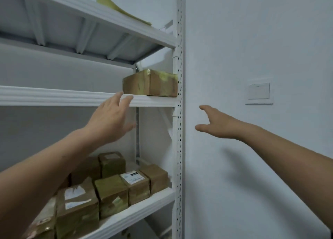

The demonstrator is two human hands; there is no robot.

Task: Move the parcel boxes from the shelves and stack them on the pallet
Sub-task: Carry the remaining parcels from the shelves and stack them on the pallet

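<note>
Shelf [54, 96] mid-height holds flat box [150, 84]; lower shelf [144, 204] several boxes [111, 193]; left hand [111, 118], right hand [218, 123]: grip spread.

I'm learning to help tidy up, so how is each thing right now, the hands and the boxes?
Left hand: open, fingers straight, raised by the middle shelf edge, holding nothing.
Right hand: open, fingers spread, before the wall, holding nothing.
Flat box: taped shut, lying at the middle shelf's right end, untouched.
Lower boxes: taped shut, packed side by side on the lower shelf.
Yellow sheet: lying on the top shelf.
</note>
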